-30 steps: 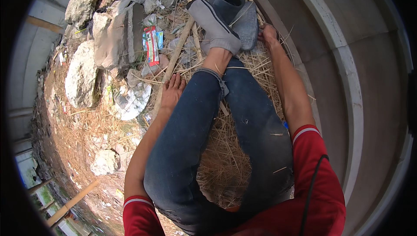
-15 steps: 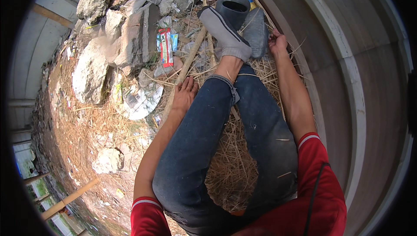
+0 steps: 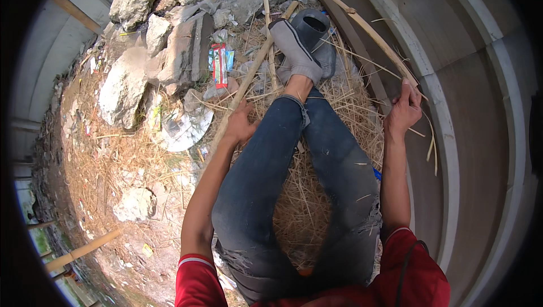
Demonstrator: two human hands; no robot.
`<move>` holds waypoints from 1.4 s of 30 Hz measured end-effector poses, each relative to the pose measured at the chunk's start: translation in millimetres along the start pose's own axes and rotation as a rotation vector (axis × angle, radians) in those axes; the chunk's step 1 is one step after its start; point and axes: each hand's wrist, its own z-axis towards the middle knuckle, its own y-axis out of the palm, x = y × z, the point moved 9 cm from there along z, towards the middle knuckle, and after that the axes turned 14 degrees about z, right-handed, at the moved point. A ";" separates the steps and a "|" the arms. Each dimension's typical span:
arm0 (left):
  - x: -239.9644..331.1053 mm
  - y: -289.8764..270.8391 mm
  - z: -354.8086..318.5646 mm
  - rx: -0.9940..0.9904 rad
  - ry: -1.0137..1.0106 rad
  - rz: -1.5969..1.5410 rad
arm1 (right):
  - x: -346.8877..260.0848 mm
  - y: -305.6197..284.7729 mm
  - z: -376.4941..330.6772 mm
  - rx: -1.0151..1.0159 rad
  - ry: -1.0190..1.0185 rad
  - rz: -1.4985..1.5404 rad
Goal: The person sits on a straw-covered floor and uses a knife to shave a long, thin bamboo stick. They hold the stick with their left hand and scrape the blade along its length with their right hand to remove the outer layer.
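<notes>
Okay, two bare hands in view, one pale stick held. Right hand (image 3: 403, 109): fingers folded, thumb and fingers closed on the near end of the pale stick (image 3: 376, 37), gap taken up by it. Stick is raised in front of the grey wall (image 3: 464, 115), slanting from the hand up toward the far edge of the ground (image 3: 102, 194); one knot partway along. A few loose straws (image 3: 431, 137) dangle by that hand.

Left hand (image 3: 240, 125): low on the ground, just beside the left knee, fingers loosely bent, at one thick stick (image 3: 246, 83) lying there; whether it grips or only rests, cannot tell.

One thin stick (image 3: 267, 21) lies beside the thick one. Two dark slippers (image 3: 305, 31), near the ground's wall-side edge, one partly covering the other; one grey sock (image 3: 289, 47) overlaps them. One red packet (image 3: 219, 66), one blue packet (image 3: 229, 58) partly behind it. One white disc (image 3: 189, 132), left of the left hand. At least four pale rocks (image 3: 121, 86) toward the ground's left side.
</notes>
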 end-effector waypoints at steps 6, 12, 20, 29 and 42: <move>92.1 -134.3 -8.2 -0.028 0.058 -0.651 | -166.2 -77.1 -12.1 0.018 0.008 0.040; 268.1 -145.4 -74.5 -0.362 0.066 -1.076 | -274.2 -142.7 -60.4 0.025 0.006 0.145; 421.7 -27.9 -118.2 -0.752 -0.150 -1.816 | -362.8 -213.8 -157.4 -0.119 0.021 0.062; 453.7 -84.7 -140.3 -0.751 0.013 -2.227 | -372.8 -282.2 -183.7 -0.408 0.257 0.131; 385.5 -232.1 -222.1 0.057 0.073 -1.873 | -311.5 -173.6 -228.3 -0.961 0.674 -0.447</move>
